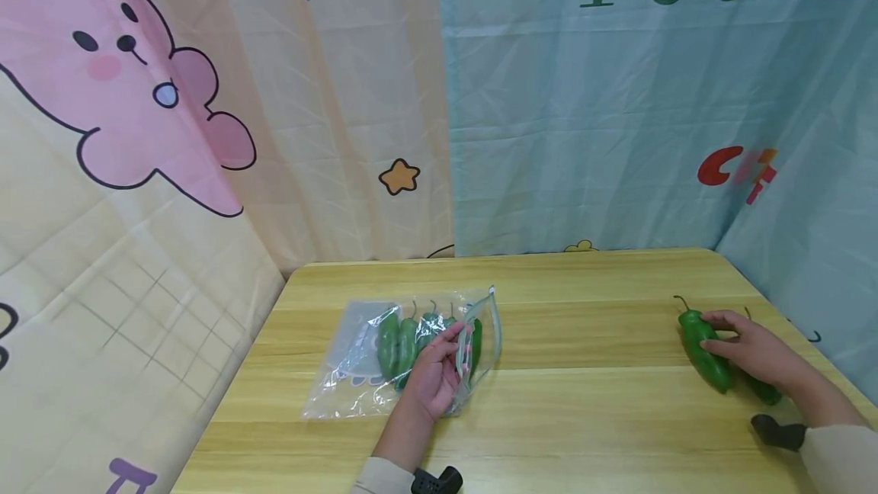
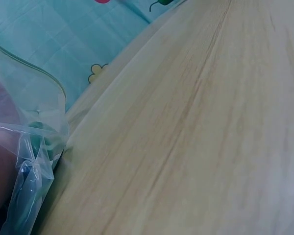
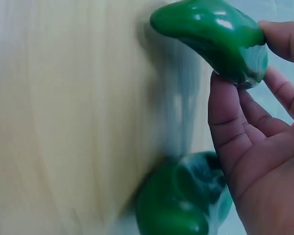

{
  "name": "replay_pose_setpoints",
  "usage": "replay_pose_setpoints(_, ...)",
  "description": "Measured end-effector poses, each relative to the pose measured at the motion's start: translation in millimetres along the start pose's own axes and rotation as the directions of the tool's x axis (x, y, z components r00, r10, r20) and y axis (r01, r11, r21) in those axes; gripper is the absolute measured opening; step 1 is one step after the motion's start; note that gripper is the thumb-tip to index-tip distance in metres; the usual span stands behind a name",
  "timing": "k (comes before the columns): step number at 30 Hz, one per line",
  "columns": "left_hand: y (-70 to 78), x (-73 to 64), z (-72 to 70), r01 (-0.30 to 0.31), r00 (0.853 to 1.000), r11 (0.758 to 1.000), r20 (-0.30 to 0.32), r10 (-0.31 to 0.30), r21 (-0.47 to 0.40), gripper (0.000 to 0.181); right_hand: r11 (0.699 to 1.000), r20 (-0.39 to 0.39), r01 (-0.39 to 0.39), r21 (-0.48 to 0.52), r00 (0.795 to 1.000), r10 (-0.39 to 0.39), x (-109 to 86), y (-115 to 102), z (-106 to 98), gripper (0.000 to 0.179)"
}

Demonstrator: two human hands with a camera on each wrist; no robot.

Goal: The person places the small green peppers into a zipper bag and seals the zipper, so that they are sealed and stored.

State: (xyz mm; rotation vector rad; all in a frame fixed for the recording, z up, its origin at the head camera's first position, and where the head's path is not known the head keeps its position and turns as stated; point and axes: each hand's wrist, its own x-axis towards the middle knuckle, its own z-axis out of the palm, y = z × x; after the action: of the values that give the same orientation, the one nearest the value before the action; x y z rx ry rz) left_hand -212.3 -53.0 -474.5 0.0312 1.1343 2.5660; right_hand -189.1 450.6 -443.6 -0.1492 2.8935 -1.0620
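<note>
A pale yellow, wood-grained table (image 1: 583, 433) with rounded far corners; on its left half lies a transparent plastic bag (image 1: 339, 395) with a greenish rim; near the table's right edge, an elongated green pepper (image 1: 763, 390).

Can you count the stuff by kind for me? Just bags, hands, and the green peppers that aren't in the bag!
Bags: 1 (the clear bag)
Hands: 2 (the left hand and the right hand)
Green peppers outside the bag: 2 (the held pepper and the other pepper)
Total: 5
</note>
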Motion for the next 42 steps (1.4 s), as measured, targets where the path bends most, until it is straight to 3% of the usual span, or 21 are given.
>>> replay_pose_setpoints(7,0.2,0.0,-0.2,-0.006,1.0,1.0,0.007,0.006,-0.017,0.04,0.998,-0.054,0.04,0.052,0.998,-0.037,-0.7,-10.5,11.9,0.058)
replay_pose_setpoints(13,-0.2,-0.6,-0.3,-0.008,1.0,1.0,0.012,0.009,-0.023,0.039,0.996,-0.052,0.04,0.074,0.998,-0.036,0.0,-21.5,23.3,0.059)
replay_pose_setpoints(21,0.2,-1.3,0.1,-0.004,1.0,1.0,0.017,0.004,-0.018,0.039,0.99,-0.08,0.13,0.051,0.989,-0.125,5.6,-39.5,34.8,0.056)
replay_pose_setpoints(28,0.0,-0.8,0.0,-0.004,1.0,1.0,0.02,0.004,-0.027,0.039,0.979,-0.053,0.141,0.147,0.99,-0.134,10.7,-60.9,45.5,0.057)
replay_pose_setpoints(42,0.3,-0.5,0.9,-0.001,1.0,1.0,-0.001,0.001,-0.019,0.038,0.963,-0.004,0.164,0.216,0.986,-0.167,22.9,-93.4,62.0,0.057)
